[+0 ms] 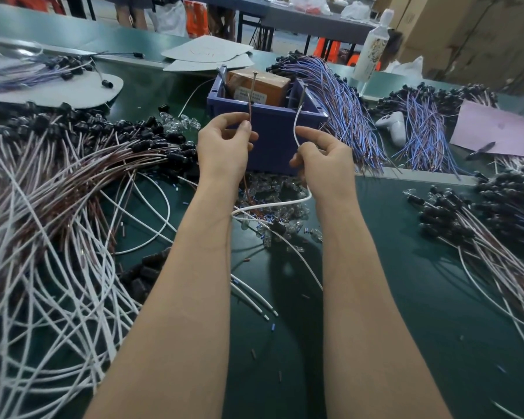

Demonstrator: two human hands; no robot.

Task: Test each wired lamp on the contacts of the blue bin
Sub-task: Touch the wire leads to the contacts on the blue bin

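Left hand (224, 143): pinches thin brown wire (250, 111), tip up at upright metal pin (254, 86).
Right hand (321, 155): grips thin white wire (295, 125).
Blue plastic bin (273, 137): on green surface (406, 282), just behind both hands.

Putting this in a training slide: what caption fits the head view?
Left hand lifts a brown wire, right hand a white wire, toward contacts on the blue bin.
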